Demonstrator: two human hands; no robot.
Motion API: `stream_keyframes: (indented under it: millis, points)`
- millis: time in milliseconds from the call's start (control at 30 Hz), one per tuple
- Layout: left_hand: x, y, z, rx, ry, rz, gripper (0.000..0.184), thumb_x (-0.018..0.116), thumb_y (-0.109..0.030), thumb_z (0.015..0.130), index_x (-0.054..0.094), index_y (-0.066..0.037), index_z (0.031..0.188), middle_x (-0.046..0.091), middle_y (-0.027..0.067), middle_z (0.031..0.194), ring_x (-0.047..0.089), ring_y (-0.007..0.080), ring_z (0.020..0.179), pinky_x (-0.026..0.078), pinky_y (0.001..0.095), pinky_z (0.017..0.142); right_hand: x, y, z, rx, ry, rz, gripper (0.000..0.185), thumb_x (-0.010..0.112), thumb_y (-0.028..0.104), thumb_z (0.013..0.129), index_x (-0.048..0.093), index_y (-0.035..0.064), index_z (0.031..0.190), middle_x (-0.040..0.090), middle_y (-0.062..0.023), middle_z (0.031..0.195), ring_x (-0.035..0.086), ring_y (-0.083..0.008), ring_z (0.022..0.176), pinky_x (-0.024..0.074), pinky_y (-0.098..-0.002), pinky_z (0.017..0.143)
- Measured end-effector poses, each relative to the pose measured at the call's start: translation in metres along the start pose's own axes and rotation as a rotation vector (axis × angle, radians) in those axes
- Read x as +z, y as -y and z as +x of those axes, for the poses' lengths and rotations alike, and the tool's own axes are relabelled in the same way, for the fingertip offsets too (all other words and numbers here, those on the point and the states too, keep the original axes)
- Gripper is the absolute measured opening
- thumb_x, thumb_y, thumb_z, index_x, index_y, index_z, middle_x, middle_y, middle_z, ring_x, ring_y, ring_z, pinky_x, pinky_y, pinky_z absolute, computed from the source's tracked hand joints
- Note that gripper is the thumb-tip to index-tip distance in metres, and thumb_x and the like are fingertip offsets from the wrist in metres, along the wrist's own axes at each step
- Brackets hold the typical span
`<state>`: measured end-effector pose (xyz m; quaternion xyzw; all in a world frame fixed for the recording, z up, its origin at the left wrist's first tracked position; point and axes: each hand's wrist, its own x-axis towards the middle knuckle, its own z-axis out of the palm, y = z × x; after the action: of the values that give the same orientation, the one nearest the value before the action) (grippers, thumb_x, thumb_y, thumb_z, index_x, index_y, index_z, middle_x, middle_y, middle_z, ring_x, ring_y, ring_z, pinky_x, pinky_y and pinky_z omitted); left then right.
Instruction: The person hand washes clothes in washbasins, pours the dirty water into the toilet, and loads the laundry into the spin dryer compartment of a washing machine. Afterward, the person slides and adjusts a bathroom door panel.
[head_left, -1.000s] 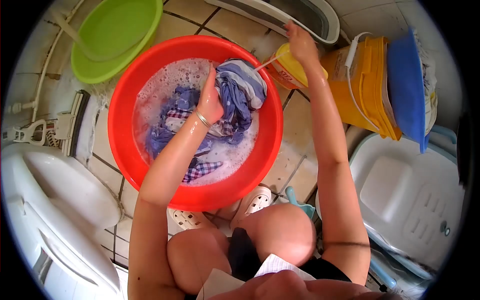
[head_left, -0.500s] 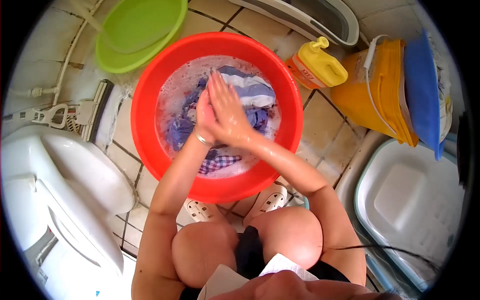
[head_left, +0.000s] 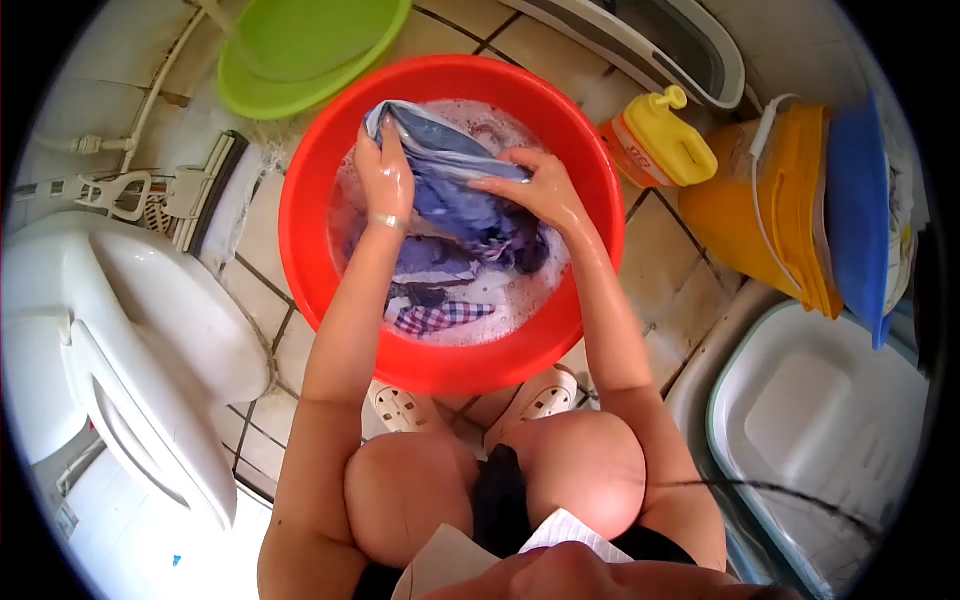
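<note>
A wet blue striped cloth (head_left: 440,175) is stretched between my hands, partly lifted above the red basin (head_left: 303,235). My left hand (head_left: 385,175) grips its upper left end, with a silver bracelet on the wrist. On the cloth's right side, my right hand (head_left: 540,190) pinches the edge between thumb and fingers. Foamy water (head_left: 520,300) fills the basin's bottom. A checked cloth (head_left: 445,317) and other blue fabric lie in it, partly under the suds.
Right of the basin stands a yellow bottle (head_left: 665,145), beside a yellow bucket (head_left: 765,210) and a blue basin (head_left: 855,215). A green basin (head_left: 310,50) is at upper left, a squeegee (head_left: 205,190) and white toilet (head_left: 190,320) at left, a white tub (head_left: 800,400) at right.
My hands, pressed together half a second ago, have parted and taken hold of the striped cloth. My right hand was earlier at the yellow bottle, which now stands alone.
</note>
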<state>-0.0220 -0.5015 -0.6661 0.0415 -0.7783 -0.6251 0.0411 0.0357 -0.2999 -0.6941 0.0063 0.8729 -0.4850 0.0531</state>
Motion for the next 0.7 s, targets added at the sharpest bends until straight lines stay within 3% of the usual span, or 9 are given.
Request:
stream_keyframes:
  millis: [67, 167, 233, 333, 367, 400, 500, 600, 700]
  points:
    - [0.010, 0.029, 0.009, -0.069, -0.129, 0.106, 0.028, 0.047, -0.022, 0.098, 0.057, 0.003, 0.108, 0.065, 0.0128, 0.093, 0.061, 0.0230, 0.085, 0.047, 0.0349, 0.079, 0.008, -0.013, -0.001, 0.257, 0.155, 0.461, 0.060, 0.078, 0.049, 0.072, 0.064, 0.0041, 0.109, 0.068, -0.0095, 0.092, 0.064, -0.0220, 0.092, 0.0465, -0.0378, 0.094]
    - [0.041, 0.003, -0.073, 0.586, 0.191, 0.366, 0.042, 0.064, -0.037, 0.077, 0.061, -0.003, 0.101, 0.061, 0.0206, 0.096, 0.059, 0.0393, 0.092, 0.044, 0.0474, 0.090, 0.021, -0.003, 0.009, 0.637, -0.007, 1.403, 0.046, 0.071, 0.044, 0.081, 0.065, 0.0073, 0.109, 0.066, -0.0032, 0.088, 0.063, -0.0161, 0.085, 0.0509, -0.0308, 0.081]
    - [0.061, -0.010, -0.104, 0.767, 0.574, 0.478, 0.027, 0.068, -0.039, 0.062, 0.068, -0.014, 0.074, 0.066, 0.0125, 0.088, 0.062, 0.0355, 0.082, 0.049, 0.0432, 0.080, 0.048, -0.051, 0.026, 0.087, 0.439, 1.840, 0.036, 0.057, 0.035, 0.092, 0.062, 0.0075, 0.114, 0.064, -0.0029, 0.096, 0.061, -0.0140, 0.091, 0.0493, -0.0299, 0.085]
    - [0.080, 0.011, -0.047, 0.434, 0.447, 0.538, 0.027, 0.067, -0.038, 0.068, 0.067, -0.012, 0.076, 0.067, 0.0130, 0.083, 0.064, 0.0311, 0.076, 0.051, 0.0394, 0.070, 0.078, -0.038, 0.004, 0.210, -0.444, 1.215, 0.037, 0.051, 0.032, 0.095, 0.059, 0.0070, 0.121, 0.063, -0.0039, 0.108, 0.059, -0.0143, 0.099, 0.0483, -0.0300, 0.088]
    - [0.078, 0.010, -0.040, 0.268, 0.395, 0.554, 0.027, 0.067, -0.037, 0.069, 0.067, -0.012, 0.076, 0.067, 0.0135, 0.080, 0.065, 0.0314, 0.075, 0.052, 0.0388, 0.068, 0.063, -0.012, 0.004, 0.428, -0.280, 1.330, 0.042, 0.046, 0.030, 0.097, 0.052, 0.0062, 0.130, 0.057, -0.0059, 0.123, 0.055, -0.0181, 0.110, 0.0456, -0.0322, 0.096]
    - [0.076, 0.006, -0.029, 0.119, 0.309, 0.569, 0.026, 0.067, -0.036, 0.071, 0.067, -0.011, 0.077, 0.066, 0.0141, 0.077, 0.065, 0.0316, 0.074, 0.052, 0.0383, 0.065, 0.095, -0.051, 0.002, 0.060, -0.225, 1.436, 0.043, 0.046, 0.030, 0.097, 0.051, 0.0055, 0.131, 0.056, -0.0061, 0.125, 0.054, -0.0192, 0.113, 0.0446, -0.0335, 0.097]
    - [0.073, 0.014, -0.079, 0.835, 0.343, 0.378, 0.028, 0.064, -0.036, 0.074, 0.067, -0.008, 0.072, 0.067, 0.0176, 0.076, 0.065, 0.0356, 0.072, 0.052, 0.0413, 0.061, 0.118, -0.087, 0.019, -0.325, -0.107, 1.551, 0.040, 0.047, 0.029, 0.095, 0.053, 0.0046, 0.126, 0.058, -0.0064, 0.124, 0.055, -0.0198, 0.113, 0.0450, -0.0342, 0.097]
    - [0.077, 0.023, -0.009, 0.144, 0.237, 0.500, 0.029, 0.062, -0.035, 0.075, 0.067, -0.007, 0.069, 0.068, 0.0181, 0.080, 0.065, 0.0372, 0.072, 0.051, 0.0429, 0.064, 0.072, -0.021, 0.011, 0.398, -0.267, 1.382, 0.028, 0.051, 0.024, 0.090, 0.063, 0.0055, 0.108, 0.065, -0.0039, 0.101, 0.063, -0.0168, 0.093, 0.0505, -0.0304, 0.083]
    - [0.049, 0.069, 0.036, -0.129, 0.135, 0.525, 0.034, 0.054, -0.036, 0.085, 0.068, -0.008, 0.099, 0.066, 0.0217, 0.093, 0.064, 0.0385, 0.085, 0.049, 0.0438, 0.076, 0.069, -0.004, 0.023, 0.396, -0.171, 0.964, 0.024, 0.057, 0.025, 0.089, 0.066, 0.0033, 0.087, 0.064, -0.0010, 0.078, 0.057, -0.0130, 0.070, 0.0476, -0.0303, 0.064]
